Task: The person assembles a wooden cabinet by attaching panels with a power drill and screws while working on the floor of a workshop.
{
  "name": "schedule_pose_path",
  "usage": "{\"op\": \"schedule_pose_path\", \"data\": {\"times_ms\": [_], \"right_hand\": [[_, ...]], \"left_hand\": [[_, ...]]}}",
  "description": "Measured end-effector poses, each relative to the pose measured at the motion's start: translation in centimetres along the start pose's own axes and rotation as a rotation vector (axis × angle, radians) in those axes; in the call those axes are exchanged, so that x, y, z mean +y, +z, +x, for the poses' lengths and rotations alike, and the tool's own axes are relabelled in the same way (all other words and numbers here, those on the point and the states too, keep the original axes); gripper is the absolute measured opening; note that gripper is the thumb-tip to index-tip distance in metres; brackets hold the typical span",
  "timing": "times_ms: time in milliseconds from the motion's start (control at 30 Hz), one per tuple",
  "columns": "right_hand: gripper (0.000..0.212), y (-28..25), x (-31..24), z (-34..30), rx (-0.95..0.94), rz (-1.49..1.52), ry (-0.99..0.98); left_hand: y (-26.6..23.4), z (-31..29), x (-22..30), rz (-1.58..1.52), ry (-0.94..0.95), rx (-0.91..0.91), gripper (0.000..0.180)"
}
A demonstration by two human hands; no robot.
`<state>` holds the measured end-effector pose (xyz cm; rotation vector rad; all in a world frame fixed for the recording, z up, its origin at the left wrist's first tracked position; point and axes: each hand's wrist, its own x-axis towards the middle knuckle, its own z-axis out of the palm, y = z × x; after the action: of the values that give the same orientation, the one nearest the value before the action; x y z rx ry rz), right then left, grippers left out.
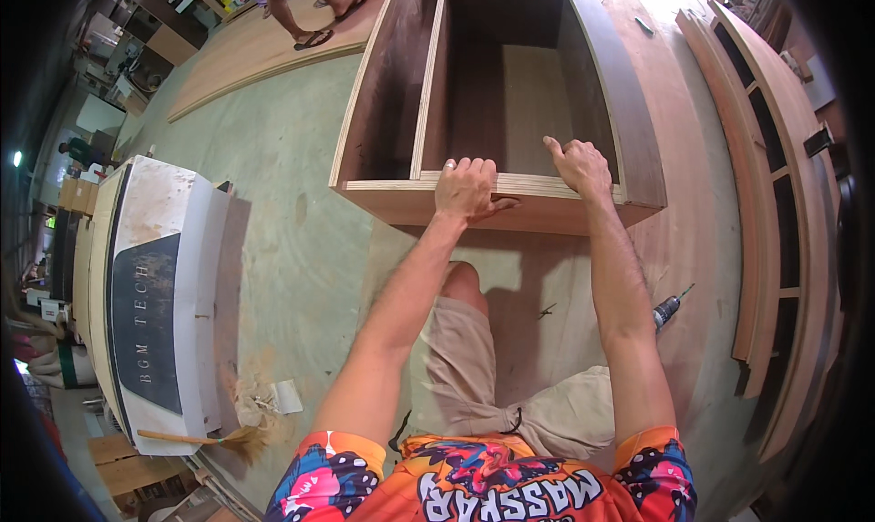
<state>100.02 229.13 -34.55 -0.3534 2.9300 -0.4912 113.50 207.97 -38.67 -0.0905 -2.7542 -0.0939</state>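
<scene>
A large wooden cabinet [547,214] lies in front of me with its compartments facing up. Its inside is dark brown, and a divider [430,85] with a pale plywood edge separates a narrow compartment from a wider one. My left hand [467,189] is closed over the near plywood edge, its thumb along the outer face. Farther right on that same edge rests my right hand [581,165], fingers curled over it and thumb sticking out. Both arms reach forward, and my bent knee [467,285] is just below the cabinet.
A power drill [668,312] with a bit lies beside my right forearm. Long wooden frames [756,185] stand along the right. At left are a white and dark machine [159,312] and a broom [239,442]. Another person's legs [290,16] show by a plywood sheet [264,71].
</scene>
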Motion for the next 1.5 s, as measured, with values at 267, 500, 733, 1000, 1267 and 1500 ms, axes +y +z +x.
{"op": "schedule_pose_path", "data": {"times_ms": [267,500,733,1000,1267,1500], "right_hand": [[0.064,0.3,1.2,-2.9,0.007,-0.024,-0.374],[0.081,0.3,1.9,-4.3,0.018,-0.208,-0.598],[0.08,1.3,2.5,-3.7,0.023,-0.217,-0.575],[0.087,1.3,2.4,-3.7,0.044,-0.212,-0.594],[0.091,1.4,3.1,-3.6,0.05,-0.19,-0.611],[0.092,1.1,2.7,-4.0,0.057,-0.167,-0.61]], "left_hand": [[0.3,0.3,0.1,0.109,0.031,-0.017,0.081],[0.9,-0.2,-0.4,0.075,0.057,0.009,0.078],[-1.0,-0.3,-0.5,-0.016,-0.008,-0.156,0.073],[-3.0,-3.4,-7.8,-0.092,-0.53,0.159,0.038],[-4.1,-3.2,-9.7,-0.333,-0.737,-0.093,0.052],[-3.5,-3.8,-13.6,-0.769,-0.775,-0.145,0.059]]}}
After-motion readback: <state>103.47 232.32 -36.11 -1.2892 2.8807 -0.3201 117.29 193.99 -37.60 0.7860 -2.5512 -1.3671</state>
